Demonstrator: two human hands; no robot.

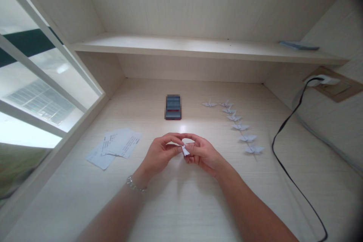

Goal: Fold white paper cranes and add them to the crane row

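Between my two hands is a small folded piece of white paper (185, 151), held above the desk. My left hand (163, 152) pinches its left side with thumb and fingertips. On the other side, the thumb and fingers of my right hand (202, 154) are closed on it, hiding much of its shape. To the right, several white paper cranes (240, 127) stand in a curved row, with one more crane (209, 103) a little apart at the row's far left. Loose white paper sheets (120, 143), some with printed lines, overlap on the left.
A phone-like dark device (172, 107), blurred out, lies beyond my hands on the pale desk (181, 211). A black cable (279, 132) runs from the wall socket (337, 83) down the right side. Above the back spans a shelf (181, 47) with a flat bluish item (299, 45).
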